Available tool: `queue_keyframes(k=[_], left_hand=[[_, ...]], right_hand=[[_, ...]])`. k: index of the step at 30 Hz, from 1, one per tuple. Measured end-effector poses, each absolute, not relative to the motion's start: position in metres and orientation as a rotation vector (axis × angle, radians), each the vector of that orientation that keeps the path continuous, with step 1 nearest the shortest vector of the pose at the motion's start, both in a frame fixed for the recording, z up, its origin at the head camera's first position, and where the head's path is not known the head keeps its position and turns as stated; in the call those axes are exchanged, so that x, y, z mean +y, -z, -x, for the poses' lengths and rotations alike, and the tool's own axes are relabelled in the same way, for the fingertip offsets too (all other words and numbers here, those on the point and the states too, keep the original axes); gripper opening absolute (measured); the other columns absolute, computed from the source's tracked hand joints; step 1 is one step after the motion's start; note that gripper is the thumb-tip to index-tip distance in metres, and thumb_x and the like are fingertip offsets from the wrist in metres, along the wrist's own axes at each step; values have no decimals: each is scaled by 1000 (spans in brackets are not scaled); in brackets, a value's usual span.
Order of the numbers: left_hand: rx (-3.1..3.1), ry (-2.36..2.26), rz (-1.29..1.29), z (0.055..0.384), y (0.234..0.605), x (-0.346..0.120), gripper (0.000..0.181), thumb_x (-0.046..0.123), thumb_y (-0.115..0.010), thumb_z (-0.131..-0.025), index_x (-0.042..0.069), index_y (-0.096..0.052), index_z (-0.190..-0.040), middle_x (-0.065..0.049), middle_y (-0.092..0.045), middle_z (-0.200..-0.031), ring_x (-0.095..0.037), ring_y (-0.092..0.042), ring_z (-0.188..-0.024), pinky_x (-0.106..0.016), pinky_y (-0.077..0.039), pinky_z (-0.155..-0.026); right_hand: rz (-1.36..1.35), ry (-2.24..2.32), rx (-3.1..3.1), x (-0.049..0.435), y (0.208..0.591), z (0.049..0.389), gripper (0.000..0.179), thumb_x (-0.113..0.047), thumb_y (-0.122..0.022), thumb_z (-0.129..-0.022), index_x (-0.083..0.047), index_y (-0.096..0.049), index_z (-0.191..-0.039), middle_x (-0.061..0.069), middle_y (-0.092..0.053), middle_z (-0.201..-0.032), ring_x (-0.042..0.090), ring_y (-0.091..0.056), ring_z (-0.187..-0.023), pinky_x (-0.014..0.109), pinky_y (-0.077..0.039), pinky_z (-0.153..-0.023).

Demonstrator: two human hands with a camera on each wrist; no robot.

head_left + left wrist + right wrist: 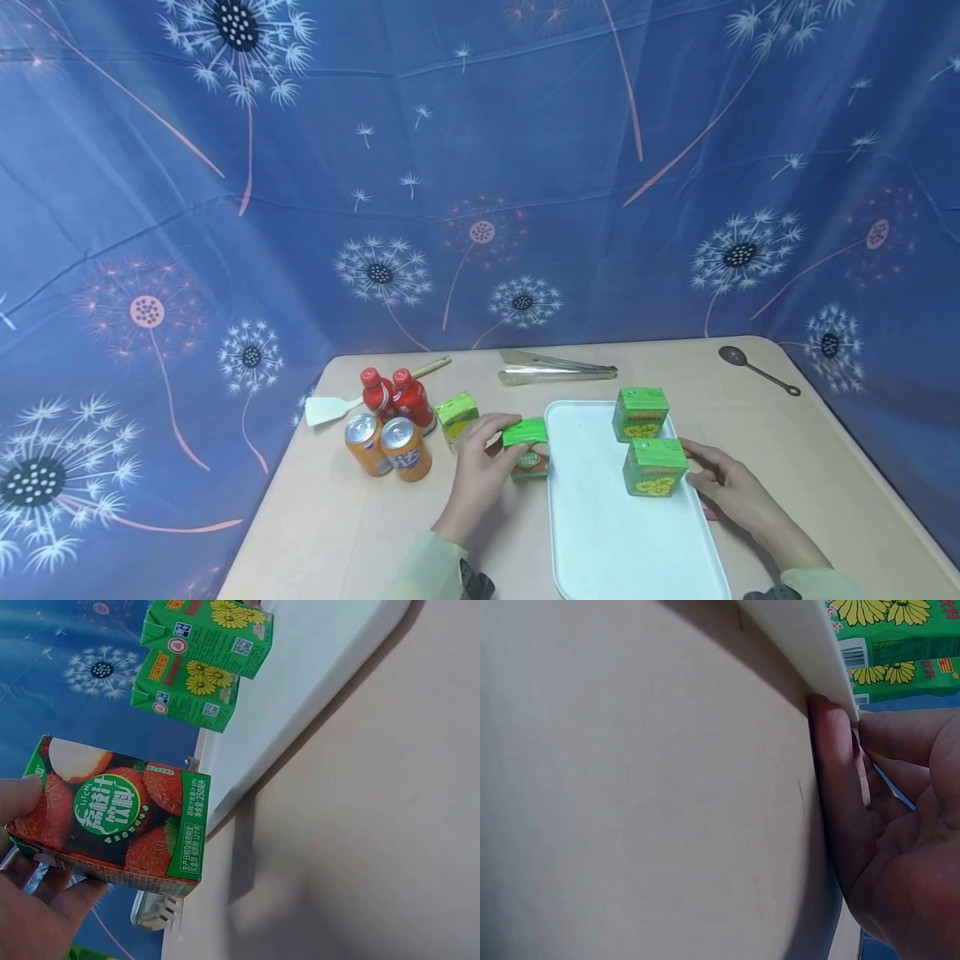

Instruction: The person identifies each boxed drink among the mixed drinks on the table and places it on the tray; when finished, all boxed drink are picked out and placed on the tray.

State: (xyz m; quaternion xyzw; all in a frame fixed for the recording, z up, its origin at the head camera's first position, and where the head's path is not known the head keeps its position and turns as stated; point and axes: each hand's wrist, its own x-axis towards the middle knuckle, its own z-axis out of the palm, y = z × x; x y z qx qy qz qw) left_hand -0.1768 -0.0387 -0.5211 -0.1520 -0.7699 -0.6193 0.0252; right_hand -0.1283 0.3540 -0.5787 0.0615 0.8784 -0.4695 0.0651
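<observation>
My left hand [483, 467] pinches a green litchi juice carton [531, 457] beside the tray's left edge. In the left wrist view this carton [120, 814] shows red fruit on its face and appears held off the table, its shadow apart from it. On the white tray [600, 533], two green drink cartons with yellow flowers, a rear one [642, 410] and a front one [656, 468], stand upright near the right side. My right hand [738, 492] is at the tray's right edge. In the right wrist view its fingers [836, 742] grip the rim from below and above.
Left of my left hand stand a yellow-green carton [456, 417], two orange cans [406, 450] and two red-capped bottles [412, 400]. A white spatula [330, 408] lies behind them. Metal tongs [558, 368] lie at the back, and a dark spoon [757, 369] at the back right.
</observation>
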Motion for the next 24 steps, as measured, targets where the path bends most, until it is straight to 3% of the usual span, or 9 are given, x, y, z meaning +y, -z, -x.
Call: queue_keyframes(k=[10, 14, 18, 24], left_hand=[[-2294, 1984, 547, 189, 523, -17, 39, 6, -78, -94, 26, -71, -126, 9, -62, -129, -13, -59, -124, -34, -51, -109], [-2307, 1967, 549, 193, 524, -9, 39, 7, -79, -94, 28, -71, -126, 12, -62, -129, -11, -59, -124, -33, -51, -109], [-2329, 1941, 547, 199, 526, -1, 40, 8, -79, -94, 29, -71, -126, 14, -62, -128, -9, -59, -124, -32, -49, -110], [-2323, 1942, 563, 205, 525, 11, 39, 6, -79, -93, 26, -71, -126, 12, -62, -128, -10, -59, -124, -35, -49, -111]], right_hand=[[-175, 1403, 2658, 354, 579, 128, 69, -17, -64, -102, 2, -32, -160, 30, -41, -157, 33, -60, -118, 65, -51, -103], [-194, 1463, 2617, 354, 579, 128, 69, -15, -63, -102, 1, -31, -161, 30, -40, -156, 32, -63, -111, 45, -64, -88], [-219, 1506, 2585, 353, 579, 127, 69, -13, -63, -101, 1, -31, -161, 30, -42, -154, 25, -64, -102, 34, -66, -74], [-198, 1412, 2657, 354, 578, 128, 68, -17, -64, -102, 1, -34, -160, 28, -46, -153, 23, -60, -104, 49, -60, -92]])
